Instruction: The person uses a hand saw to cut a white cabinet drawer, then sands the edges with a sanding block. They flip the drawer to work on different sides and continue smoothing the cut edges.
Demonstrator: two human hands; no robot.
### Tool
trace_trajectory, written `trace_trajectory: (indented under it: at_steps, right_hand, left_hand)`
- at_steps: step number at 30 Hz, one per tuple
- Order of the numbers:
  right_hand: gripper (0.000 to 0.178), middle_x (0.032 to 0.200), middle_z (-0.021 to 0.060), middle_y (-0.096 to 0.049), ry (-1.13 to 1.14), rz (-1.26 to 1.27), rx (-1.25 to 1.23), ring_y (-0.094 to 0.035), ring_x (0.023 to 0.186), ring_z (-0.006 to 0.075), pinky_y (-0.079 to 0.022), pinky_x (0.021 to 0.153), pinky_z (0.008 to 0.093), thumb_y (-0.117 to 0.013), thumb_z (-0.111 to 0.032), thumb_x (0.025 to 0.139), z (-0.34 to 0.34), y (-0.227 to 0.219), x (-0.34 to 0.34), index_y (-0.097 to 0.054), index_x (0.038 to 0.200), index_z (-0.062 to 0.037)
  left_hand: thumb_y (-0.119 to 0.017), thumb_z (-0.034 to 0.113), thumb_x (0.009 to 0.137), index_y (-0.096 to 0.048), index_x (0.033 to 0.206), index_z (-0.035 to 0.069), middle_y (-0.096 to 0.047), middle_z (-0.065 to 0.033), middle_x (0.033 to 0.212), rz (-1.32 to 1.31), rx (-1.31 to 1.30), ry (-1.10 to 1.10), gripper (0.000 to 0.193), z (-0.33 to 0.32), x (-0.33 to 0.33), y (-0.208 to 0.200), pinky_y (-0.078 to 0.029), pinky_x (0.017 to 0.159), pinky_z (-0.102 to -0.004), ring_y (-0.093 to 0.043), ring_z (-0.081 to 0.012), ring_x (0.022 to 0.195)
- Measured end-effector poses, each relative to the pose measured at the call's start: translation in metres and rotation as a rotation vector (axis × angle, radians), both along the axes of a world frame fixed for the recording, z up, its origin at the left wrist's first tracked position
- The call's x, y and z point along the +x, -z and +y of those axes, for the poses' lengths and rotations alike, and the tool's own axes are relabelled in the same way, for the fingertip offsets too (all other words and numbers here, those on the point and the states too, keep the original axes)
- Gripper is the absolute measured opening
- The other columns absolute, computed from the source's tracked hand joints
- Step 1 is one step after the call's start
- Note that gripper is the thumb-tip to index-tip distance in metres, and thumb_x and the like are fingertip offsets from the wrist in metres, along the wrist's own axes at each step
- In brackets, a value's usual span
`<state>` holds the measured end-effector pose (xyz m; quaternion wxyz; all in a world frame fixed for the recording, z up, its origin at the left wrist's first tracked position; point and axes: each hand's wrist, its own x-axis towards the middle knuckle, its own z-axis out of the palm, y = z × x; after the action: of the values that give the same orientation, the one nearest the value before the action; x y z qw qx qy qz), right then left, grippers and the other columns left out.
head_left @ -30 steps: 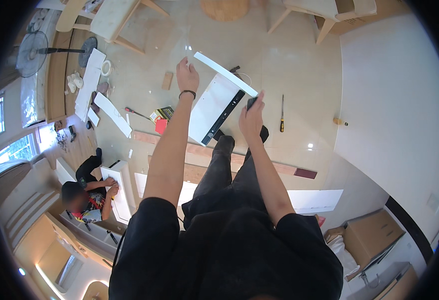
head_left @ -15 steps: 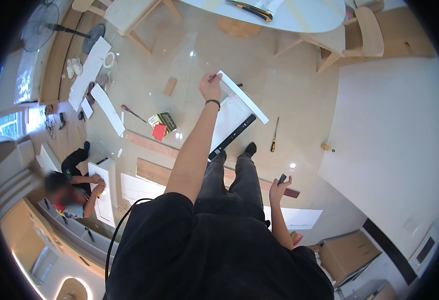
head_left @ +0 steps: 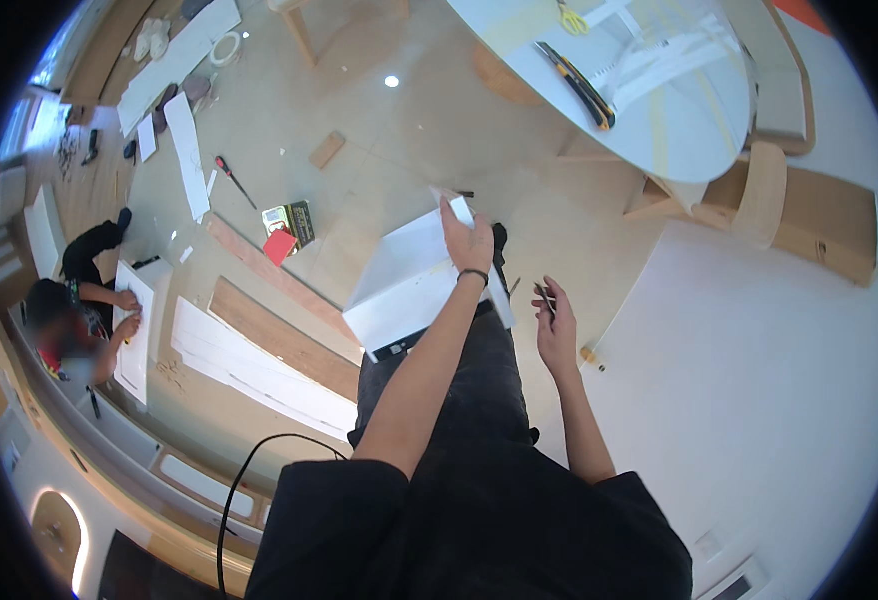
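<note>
My left hand grips the upper edge of a white drawer, held tilted in front of my legs. A black slide rail runs along the drawer's lower side, partly behind my left forearm. To the right and apart from the drawer, my right hand is closed around a small, slim dark object; its kind is too small to make out.
A round white table bears a utility knife and yellow scissors. On the floor lie a red-handled screwdriver, a red card on a box and wooden boards. At left, a co-worker handles a white panel.
The view has swung toward the right. The drawer has turned in my left hand, showing its white inside more. My right hand has come up closer to it.
</note>
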<state>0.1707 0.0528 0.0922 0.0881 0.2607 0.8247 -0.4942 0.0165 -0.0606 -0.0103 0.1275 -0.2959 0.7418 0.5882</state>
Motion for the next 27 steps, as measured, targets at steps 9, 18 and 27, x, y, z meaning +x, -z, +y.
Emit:
trace_trajectory:
  at_steps: [9,18,27]
  right_hand:
    - [0.043,0.124,0.0202,-0.063,-0.500,-0.112,-0.167,-0.064,0.113,0.0329,-0.049,0.099,0.0387,-0.046,0.001,0.096,0.078,0.064,-0.114,-0.050,0.139,-0.0025]
    - [0.047,0.124,0.0255,-0.061,-0.503,-0.200,0.051,-0.063,0.109,0.0406,-0.049,0.097,0.0434,-0.053,-0.010,0.094,0.177,0.022,-0.066,-0.047,0.140,-0.0030]
    - [0.052,0.129,0.0230,-0.056,-0.285,0.557,0.534,-0.052,0.121,0.0414,-0.042,0.101,0.0486,-0.062,-0.019,0.094,0.219,-0.023,-0.218,-0.043,0.136,0.0051]
  left_hand:
    - [-0.066,0.016,0.092,-0.056,0.132,-0.003,-0.062,-0.0274,0.126,0.118,-0.284,-0.164,0.046,0.015,-0.004,-0.012,-0.046,0.102,-0.0441,-0.060,-0.0430,0.119]
    - [-0.071,0.021,0.092,-0.063,0.111,0.001,-0.065,-0.0159,0.106,0.212,-0.440,-0.042,0.028,-0.001,-0.011,-0.022,-0.049,0.088,-0.0391,-0.063,-0.0299,0.099]
    - [-0.063,0.012,0.095,-0.064,0.087,0.001,-0.068,-0.0150,0.100,0.540,-0.695,-0.014,0.013,-0.031,-0.028,-0.092,-0.050,0.083,-0.0410,-0.064,-0.0347,0.093]
